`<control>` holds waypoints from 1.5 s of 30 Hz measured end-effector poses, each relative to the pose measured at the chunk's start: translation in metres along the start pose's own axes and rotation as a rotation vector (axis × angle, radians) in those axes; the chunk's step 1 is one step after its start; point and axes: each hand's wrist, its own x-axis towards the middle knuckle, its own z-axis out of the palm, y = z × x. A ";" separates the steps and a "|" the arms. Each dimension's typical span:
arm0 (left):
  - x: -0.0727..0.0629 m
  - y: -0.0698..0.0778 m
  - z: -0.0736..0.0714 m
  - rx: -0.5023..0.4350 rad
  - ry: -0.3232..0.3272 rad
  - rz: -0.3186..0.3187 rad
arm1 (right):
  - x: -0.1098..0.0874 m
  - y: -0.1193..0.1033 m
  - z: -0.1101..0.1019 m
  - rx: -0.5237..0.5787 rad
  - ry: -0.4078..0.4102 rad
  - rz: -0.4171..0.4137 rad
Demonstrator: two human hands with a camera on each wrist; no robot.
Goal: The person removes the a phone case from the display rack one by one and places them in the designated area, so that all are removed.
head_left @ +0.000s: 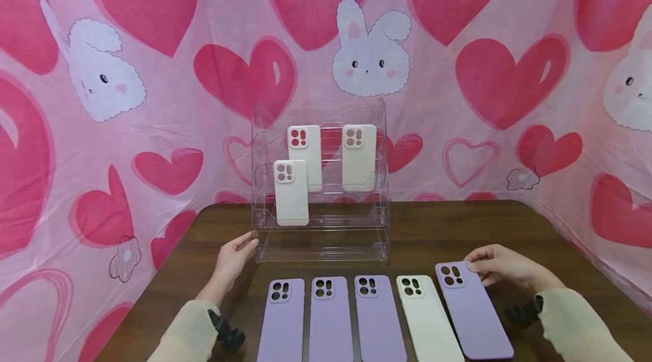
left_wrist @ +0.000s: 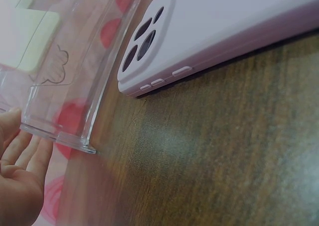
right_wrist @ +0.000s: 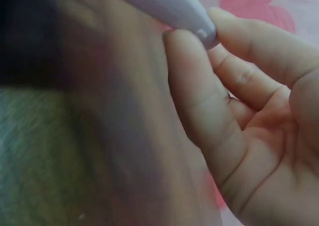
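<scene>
My right hand (head_left: 509, 269) pinches a purple phone case (head_left: 477, 314) by its upper right corner, between thumb and fingers. The case tilts at the right end of a row on the table. Over at the left side of a clear tiered display stand (head_left: 326, 253), my left hand (head_left: 231, 263) holds its lower edge, thumb on one side and fingers on the other in the left wrist view. Three white phone cases stand in the tiers: a lower left one (head_left: 292, 195), one behind it (head_left: 312, 153) and a right one (head_left: 359, 158).
Beside the held case lies a white phone case (head_left: 428, 317). Three purple cases continue the row leftward: one (head_left: 379, 319), another (head_left: 331, 322) and the leftmost (head_left: 282, 322). Under them is a dark wooden table (head_left: 438, 232). A pink heart-patterned cloth (head_left: 316, 73) hangs behind.
</scene>
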 end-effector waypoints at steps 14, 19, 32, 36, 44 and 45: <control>0.001 0.000 0.001 -0.014 0.000 -0.003 | -0.001 0.007 0.011 -0.119 0.113 0.113; 0.002 0.000 0.001 -0.016 -0.002 0.000 | 0.000 0.009 0.011 -0.185 0.165 0.140; 0.001 0.001 0.001 -0.002 0.001 -0.009 | 0.001 0.012 0.014 -0.242 0.255 0.175; 0.001 0.001 0.001 0.003 0.001 -0.009 | 0.000 0.012 0.013 -0.229 0.259 0.172; 0.000 0.002 0.000 0.000 -0.009 -0.007 | 0.001 0.004 0.011 -0.210 0.340 0.168; 0.000 0.002 0.000 0.000 -0.010 -0.008 | 0.002 0.002 0.011 -0.208 0.347 0.161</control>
